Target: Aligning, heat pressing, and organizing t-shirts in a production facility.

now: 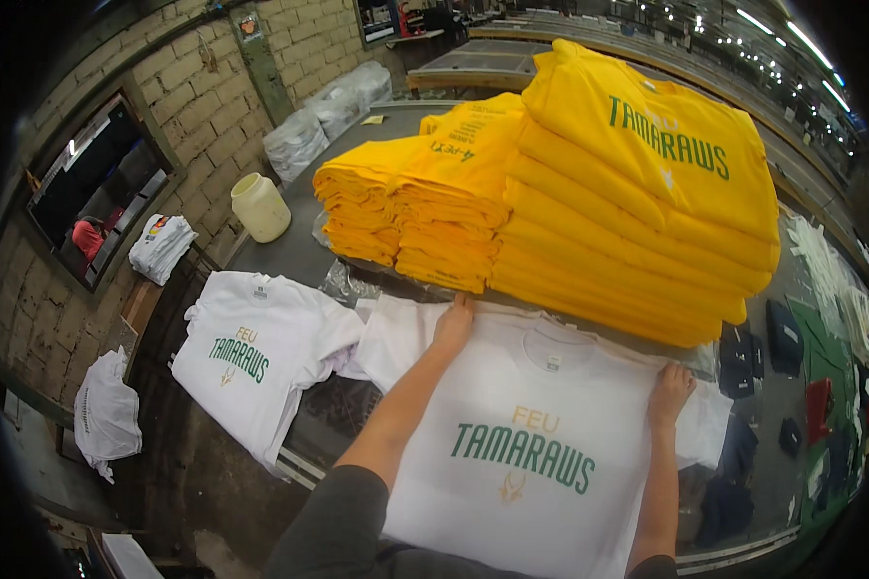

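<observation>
A white T-shirt (550,396) with green and gold print on its chest lies spread face up before me, its collar away from me. My left hand (454,326) is closed on its left shoulder, by the sleeve. On the other shoulder my right hand (671,391) is closed too, fingers curled on the fabric. The shirt's lower hem runs down toward my body and out of sight. Left of it, a stack of white printed shirts (251,352) rests at the table edge, close to the spread shirt's left sleeve.
Folded yellow shirts (637,203) form a tall stack just beyond my hands, with smaller yellow bundles (410,193) to its left. A pale plastic jar (261,207) stands at the far left. Dark cloth pieces (739,362) lie right. White bundles (323,121) sit by the brick wall.
</observation>
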Tool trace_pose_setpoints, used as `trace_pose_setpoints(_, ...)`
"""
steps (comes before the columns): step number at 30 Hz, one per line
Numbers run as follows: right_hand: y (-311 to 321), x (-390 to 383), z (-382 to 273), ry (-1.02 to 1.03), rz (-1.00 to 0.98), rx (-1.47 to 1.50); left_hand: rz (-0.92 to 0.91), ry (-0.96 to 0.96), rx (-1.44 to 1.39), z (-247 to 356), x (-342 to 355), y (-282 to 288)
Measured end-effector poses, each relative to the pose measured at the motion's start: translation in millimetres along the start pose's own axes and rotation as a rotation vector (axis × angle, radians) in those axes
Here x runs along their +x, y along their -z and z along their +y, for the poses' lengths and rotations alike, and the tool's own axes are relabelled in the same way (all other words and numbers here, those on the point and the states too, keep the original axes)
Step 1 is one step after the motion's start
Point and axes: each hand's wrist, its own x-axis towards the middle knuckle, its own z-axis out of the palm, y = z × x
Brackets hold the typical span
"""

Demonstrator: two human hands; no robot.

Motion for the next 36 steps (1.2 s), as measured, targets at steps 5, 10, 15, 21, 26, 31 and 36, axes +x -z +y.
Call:
trace_pose_setpoints(5, -24.9, -14.0, -1.9, -0.068, -0.142, 0.003, -0.002, 0.167, 0.007, 7.2, -10.5, -18.6)
trace_pose_setpoints(10, -14.1, -16.9, 1.1, -0.074, -0.201, 0.113, 0.127, -0.040, -0.169, 28.1, -71.3, 4.3)
trace_pose_setpoints(15, 16.9, -30.7, -41.2, -0.013, 0.000, 0.097, -0.229, -0.095, -0.072, 63.9, -231.9, 59.5)
trace_pose_setpoints(21, 52.1, -78.2, -172.5, 0.107, -0.099, 0.495, -0.216, 0.179, 0.043, 33.5, -335.5, 125.0)
trace_pose_setpoints(26, 96.4, -154.5, -337.8, 0.488, -0.518, 0.843, -0.107, 0.346, 0.150, 8.0, -403.6, 167.7)
trace_pose_setpoints(31, 159.5, -217.8, -449.8, 0.743, -0.771, 1.023, -0.003, 0.605, -0.010, 4.2, -523.5, 201.4)
trace_pose_setpoints(36, 216.2, -297.3, -510.8, 0.802, -0.823, 1.206, 0.043, 0.915, -0.119, 20.7, -668.2, 233.8)
